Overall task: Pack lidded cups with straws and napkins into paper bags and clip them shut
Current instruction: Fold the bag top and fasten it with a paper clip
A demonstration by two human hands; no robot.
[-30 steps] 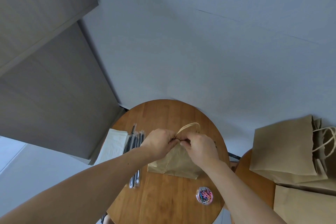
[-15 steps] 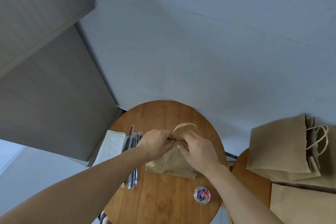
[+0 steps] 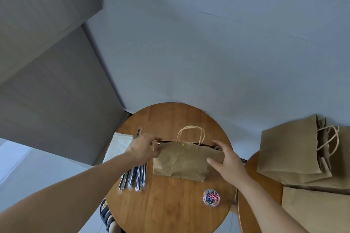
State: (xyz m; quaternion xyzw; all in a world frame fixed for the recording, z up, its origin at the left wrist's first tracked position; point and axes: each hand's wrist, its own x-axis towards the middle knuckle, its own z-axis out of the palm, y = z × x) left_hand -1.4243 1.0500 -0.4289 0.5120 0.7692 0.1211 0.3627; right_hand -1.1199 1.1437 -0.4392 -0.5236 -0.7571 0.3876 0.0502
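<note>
**One clip on, both hands out to the bag's ends**

Half a second ago both hands were bunched together at the middle of the paper bag (image 3: 181, 159) mouth. Now they have parted to its two ends, and a yellow paper clip (image 3: 184, 144) shows on the top edge, just below the handles (image 3: 191, 134). The mouth lies folded flat, so this bag looks clipped shut and ready to be set aside. The bag itself lies on the worktop (image 3: 170, 210).

The left hand (image 3: 144, 146) has its fingers curled in, pinching the bag's upper left corner. The right hand (image 3: 227, 161) clasps the bag's right end, with its fingers (image 3: 217, 144) laid over the top edge and the thumb pressed on the near face. They are only slightly spread.

Left of the bag lie the wrapped straws (image 3: 134, 174), and beyond those the napkins (image 3: 119, 147). Nearer the person than the bag sits a tub of clips (image 3: 211, 197). Well to the bag's right lie spare bags (image 3: 289, 151).
</note>
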